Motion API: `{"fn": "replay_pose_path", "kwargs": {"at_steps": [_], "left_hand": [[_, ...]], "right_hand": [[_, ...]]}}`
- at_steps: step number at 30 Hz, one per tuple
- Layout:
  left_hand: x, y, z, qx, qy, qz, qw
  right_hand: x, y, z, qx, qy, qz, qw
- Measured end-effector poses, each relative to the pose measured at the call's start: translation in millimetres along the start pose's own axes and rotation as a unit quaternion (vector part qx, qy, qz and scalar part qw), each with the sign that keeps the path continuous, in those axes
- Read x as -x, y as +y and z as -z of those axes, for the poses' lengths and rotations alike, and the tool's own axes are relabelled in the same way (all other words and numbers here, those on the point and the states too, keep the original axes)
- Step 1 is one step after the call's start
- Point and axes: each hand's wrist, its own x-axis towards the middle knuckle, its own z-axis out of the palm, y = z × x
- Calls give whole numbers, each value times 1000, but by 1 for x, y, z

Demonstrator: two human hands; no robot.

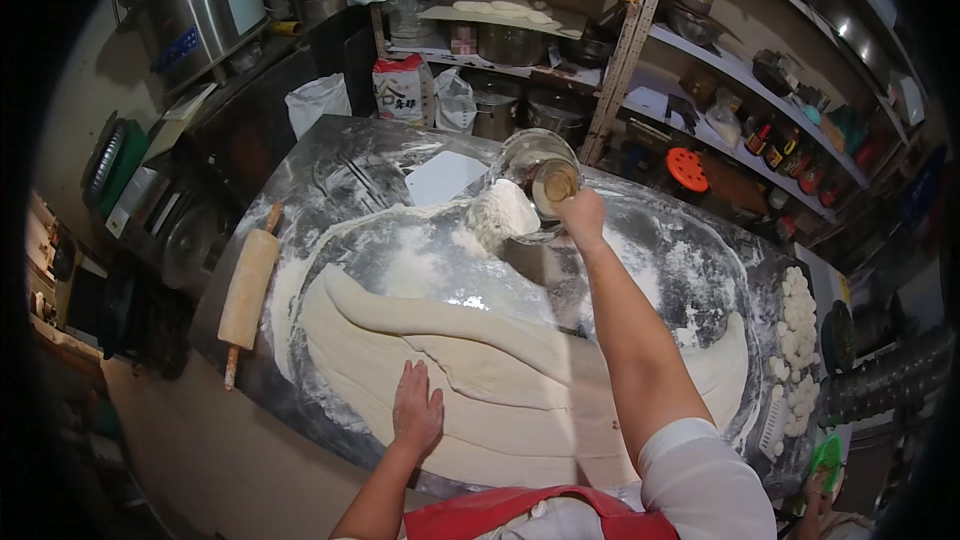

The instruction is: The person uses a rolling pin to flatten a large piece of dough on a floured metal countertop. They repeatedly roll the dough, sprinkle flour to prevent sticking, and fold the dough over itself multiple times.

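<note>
A large sheet of dough (510, 382) lies on a floured metal worktable (360, 157), its far edge folded over in a long roll. My left hand (418, 405) rests flat on the dough, left of its middle, holding nothing. At the table's far side my right hand (583, 216) grips a small round bowl (555, 184) over or inside a clear larger bowl (531, 136). Whether the small bowl touches the larger one is unclear. A heap of flour (501, 214) lies beside them, partly in the larger bowl's mouth. My right fingers are partly hidden.
A wooden rolling pin (249, 289) lies at the left, a white plastic scraper (445, 177) at the far side. Small dough pieces (796, 322) and a white slotted tool (773, 421) are on the right. Shelves (585, 75) stand behind. Another person's hand (817, 486) holds something green at lower right.
</note>
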Motion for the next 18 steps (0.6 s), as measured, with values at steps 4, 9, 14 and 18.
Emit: {"fn": "replay_pose_path", "kwargs": {"at_steps": [4,9,14,18], "left_hand": [[-4,8,2,9,-9,7,1000],[-21,11,-7,-27,3,-69,997],[-67,69,-9,-19,-14,-121,992],[-102,30,-15,-64,14,-130,989]], "right_hand": [[17,37,42,-308,-47,-217,925],[54,146,69,-539,-82,-350,762],[62,150,103,-583,7,-390,713],[55,255,168,-635,129,-304,699]]}}
